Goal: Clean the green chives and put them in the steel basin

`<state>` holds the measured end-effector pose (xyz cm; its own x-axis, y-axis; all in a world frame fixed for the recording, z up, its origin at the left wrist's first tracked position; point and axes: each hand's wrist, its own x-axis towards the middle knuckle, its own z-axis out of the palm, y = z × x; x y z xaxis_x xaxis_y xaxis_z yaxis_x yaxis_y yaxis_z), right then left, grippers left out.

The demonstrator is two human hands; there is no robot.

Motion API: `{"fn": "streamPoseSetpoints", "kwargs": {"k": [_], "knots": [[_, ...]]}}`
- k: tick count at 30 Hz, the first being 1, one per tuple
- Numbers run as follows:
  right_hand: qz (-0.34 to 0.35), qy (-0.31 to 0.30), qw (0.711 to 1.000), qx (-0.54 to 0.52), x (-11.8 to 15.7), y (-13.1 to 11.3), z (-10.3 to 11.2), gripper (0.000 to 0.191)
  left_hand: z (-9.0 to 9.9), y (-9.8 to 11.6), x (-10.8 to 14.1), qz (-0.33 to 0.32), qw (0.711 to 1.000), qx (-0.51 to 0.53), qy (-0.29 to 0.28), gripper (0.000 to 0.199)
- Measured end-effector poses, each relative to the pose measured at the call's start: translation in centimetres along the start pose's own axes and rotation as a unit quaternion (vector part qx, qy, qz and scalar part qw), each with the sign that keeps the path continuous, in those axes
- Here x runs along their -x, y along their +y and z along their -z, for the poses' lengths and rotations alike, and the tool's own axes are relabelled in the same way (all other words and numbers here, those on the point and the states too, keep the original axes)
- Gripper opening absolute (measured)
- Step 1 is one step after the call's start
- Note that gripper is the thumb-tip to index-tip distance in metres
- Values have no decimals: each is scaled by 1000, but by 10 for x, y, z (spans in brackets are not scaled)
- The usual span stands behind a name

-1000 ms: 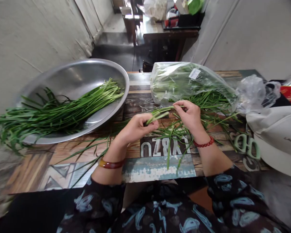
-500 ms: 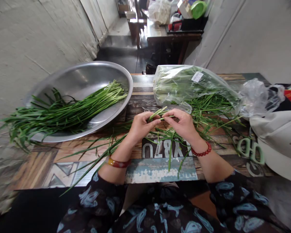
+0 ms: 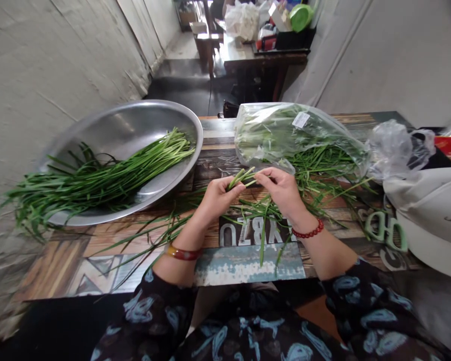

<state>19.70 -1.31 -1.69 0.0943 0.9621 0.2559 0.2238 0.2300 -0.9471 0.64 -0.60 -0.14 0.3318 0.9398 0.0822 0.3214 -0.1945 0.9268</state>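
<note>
Near the middle of the table, my left hand [image 3: 218, 197] is closed around a small bunch of garlic chives [image 3: 242, 176]. Their pale cut ends stick out to the right, while long green leaves trail leftward under my left forearm. My right hand [image 3: 280, 190] pinches the pale ends between thumb and fingers; exactly what lies in the pinch is partly hidden. Loose chive leaves [image 3: 262, 240] are scattered on the tabletop beneath both hands. A clear plastic bag [image 3: 265, 125] of chives lies just beyond, with more chives [image 3: 325, 160] spilling from its open side.
At the left stands a wide steel basin [image 3: 130, 118] holding a bunch of chives [image 3: 135, 173] whose leaves hang over its rim. Green-handled scissors [image 3: 376, 225] and a pale cap [image 3: 428, 210] lie to the right, near a crumpled plastic bag [image 3: 391, 143].
My right hand has shifted slightly along the stem ends, and the bunch in my left hand is tilted a little differently. The whole view has moved slightly.
</note>
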Motion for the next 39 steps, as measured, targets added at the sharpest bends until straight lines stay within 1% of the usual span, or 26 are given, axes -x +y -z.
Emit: {"fn": "streamPoseSetpoints", "kwargs": {"k": [2,4,6,8,11,13,14,16,17,18,21,23,25,26,29,31,33,36,37,38,39], "knots": [[-17,52,998,-25,-5,6,6,22,1,-1,0,7,1000,-3,4,32],[-13,108,994,-31,-10,11,13,25,3,-3,-1,16,1000,-1,8,32],[-3,130,991,-22,-13,13,20,30,5,-3,-1,24,1000,1,7,32],[14,112,994,-3,-13,11,23,36,6,-4,-1,27,1000,3,5,32],[54,71,994,59,-10,7,22,41,6,-3,-1,26,1000,8,2,32],[65,60,991,104,-8,7,20,37,6,-2,0,18,1000,3,7,31],[66,62,989,115,-8,7,20,32,6,-2,0,12,1000,-4,13,30],[72,71,989,110,-9,8,19,21,6,0,0,-1,999,-25,26,28],[78,69,989,105,-10,8,19,19,6,0,0,-9,999,-38,31,27],[87,58,989,105,-10,7,19,19,6,1,0,-17,998,-50,36,26],[112,-7,985,134,-8,4,18,19,5,2,-1,-42,995,-86,42,21],[125,-37,980,152,-6,2,15,17,5,2,-2,-58,992,-106,41,18],[115,-41,981,149,-4,2,10,18,4,1,-2,-73,989,-126,38,16],[99,-39,985,137,-3,3,8,19,4,1,-2,-80,986,-139,36,15],[24,-19,998,61,-2,10,1,23,3,-1,-3,-94,977,-191,29,11],[-18,1,1000,2,-3,15,-1,27,2,-2,-3,-106,968,-229,21,10],[-46,44,997,-43,-8,21,3,33,2,-3,-3,-114,956,-269,16,12],[-54,119,988,-78,-17,25,18,40,3,-4,-4,-111,945,-307,34,14],[-48,133,987,-78,-20,25,23,42,3,-4,-4,-108,944,-308,44,12],[-40,135,987,-71,-21,25,27,43,4,-5,-4,-106,946,-303,52,9],[-30,125,990,-55,-22,24,30,43,4,-5,-4,-103,948,-294,59,7]]}}
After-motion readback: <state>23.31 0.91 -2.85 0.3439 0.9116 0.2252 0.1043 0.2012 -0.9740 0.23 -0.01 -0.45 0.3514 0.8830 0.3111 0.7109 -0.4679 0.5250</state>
